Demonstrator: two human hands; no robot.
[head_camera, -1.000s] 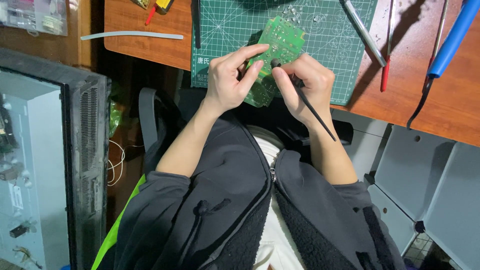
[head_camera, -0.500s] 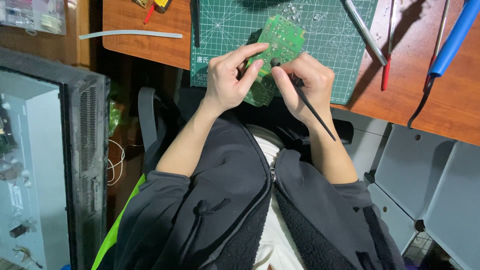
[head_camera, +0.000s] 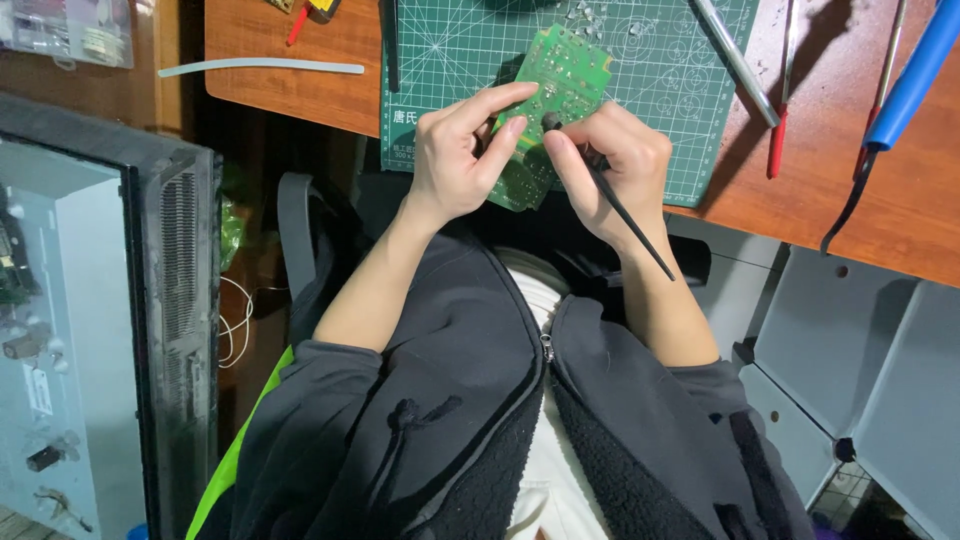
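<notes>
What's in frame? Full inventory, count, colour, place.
green printed circuit board: 1, green, held over the mat's near edge
thin black pointed tool: 1, black, tip on the board
green gridded cutting mat: 1, green, on the desk
brown wooden desk: 1, brown, top of view
pale flat strip: 1, whitish, desk's left part
silver metal rod: 1, silver, mat's right edge
red-handled thin tool: 1, red, right of the mat
blue-handled tool: 1, blue, far right
grey open electronics chassis: 1, grey and black, left side
dark zip jacket: 1, black, worn
left hand: 1, grips the board
right hand: 1, holds the black tool
</notes>
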